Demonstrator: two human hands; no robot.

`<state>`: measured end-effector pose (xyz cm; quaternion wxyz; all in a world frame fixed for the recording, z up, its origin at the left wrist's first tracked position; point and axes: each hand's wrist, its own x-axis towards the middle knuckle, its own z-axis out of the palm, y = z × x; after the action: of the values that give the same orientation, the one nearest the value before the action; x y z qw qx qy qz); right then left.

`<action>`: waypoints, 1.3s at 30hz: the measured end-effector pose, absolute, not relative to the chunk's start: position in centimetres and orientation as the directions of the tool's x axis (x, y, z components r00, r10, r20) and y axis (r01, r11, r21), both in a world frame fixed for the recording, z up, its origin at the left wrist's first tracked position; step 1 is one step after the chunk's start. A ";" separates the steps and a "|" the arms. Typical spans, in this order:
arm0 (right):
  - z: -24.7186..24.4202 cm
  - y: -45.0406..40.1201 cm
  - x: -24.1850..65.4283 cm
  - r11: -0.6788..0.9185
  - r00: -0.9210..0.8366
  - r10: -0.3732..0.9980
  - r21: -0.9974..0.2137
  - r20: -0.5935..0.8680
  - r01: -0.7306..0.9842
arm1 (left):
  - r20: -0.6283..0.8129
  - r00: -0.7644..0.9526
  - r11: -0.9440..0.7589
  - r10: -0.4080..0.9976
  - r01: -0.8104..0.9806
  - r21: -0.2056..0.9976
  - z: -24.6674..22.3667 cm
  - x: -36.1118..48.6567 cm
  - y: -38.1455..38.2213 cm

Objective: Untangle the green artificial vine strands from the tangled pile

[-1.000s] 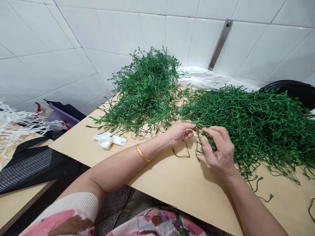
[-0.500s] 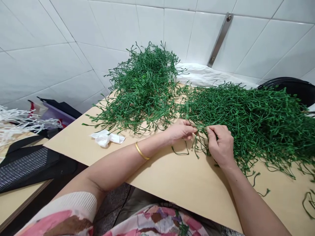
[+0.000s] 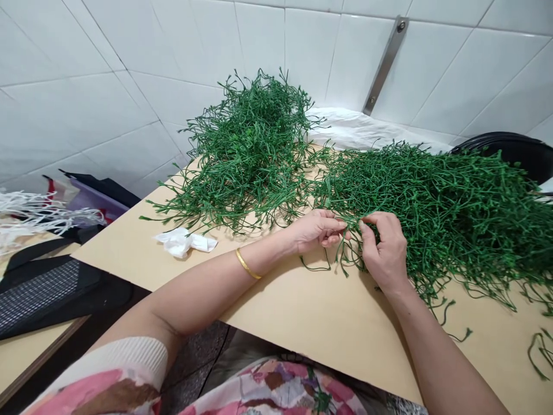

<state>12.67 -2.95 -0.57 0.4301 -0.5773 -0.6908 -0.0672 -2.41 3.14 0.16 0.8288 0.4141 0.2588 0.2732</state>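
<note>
My left hand [image 3: 322, 229] pinches a thin green cord at the front edge of the right-hand pile. A few centimetres to the right, my right hand [image 3: 384, 248] is closed, thumb against forefinger, on green cord as well. Whether both hold the same piece is hidden among the strands. Behind and to the right of them spreads a big pile of green cords [image 3: 432, 202] with small knotted ends. A second green heap [image 3: 254, 144] stands farther back on the left. One loose cord [image 3: 317, 268] lies on the board just below my left hand.
The piles lie on a tan tabletop [image 3: 276, 323]. A crumpled white tissue [image 3: 184, 242] rests at its left. White strands [image 3: 47, 210] and a black mesh-patterned item [image 3: 38, 297] are on a lower surface at left. Round black items [image 3: 505, 147] sit at back right, by the tiled wall [image 3: 259, 34].
The hands stay at nearly the same spot with small finger movements on the cord. The whole view has shifted slightly. The piles look unchanged.
</note>
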 end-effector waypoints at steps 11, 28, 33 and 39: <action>-0.8 -3.5 11.8 0.362 -0.070 0.804 -0.393 0.590 0.845 | -0.247 0.611 0.473 0.752 -0.238 0.849 -0.5 -2.3 3.6; -0.7 -3.6 11.8 0.256 0.040 0.915 -0.653 0.402 0.713 | -0.119 0.637 0.358 0.762 -0.261 0.897 -1.0 -2.4 3.4; -0.6 -3.6 11.7 0.246 0.056 0.917 -0.672 0.394 0.698 | -0.145 0.629 0.357 0.764 -0.225 0.907 -1.2 -2.3 3.5; -0.5 -3.6 11.7 0.223 0.079 0.938 -0.762 0.337 0.608 | -0.197 0.584 0.407 0.787 -0.253 0.878 -0.5 -2.1 3.3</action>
<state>11.67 -3.56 -0.52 0.4328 -0.5935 -0.6512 0.1909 -2.07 3.27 -0.51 0.7790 0.4304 0.3106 0.3338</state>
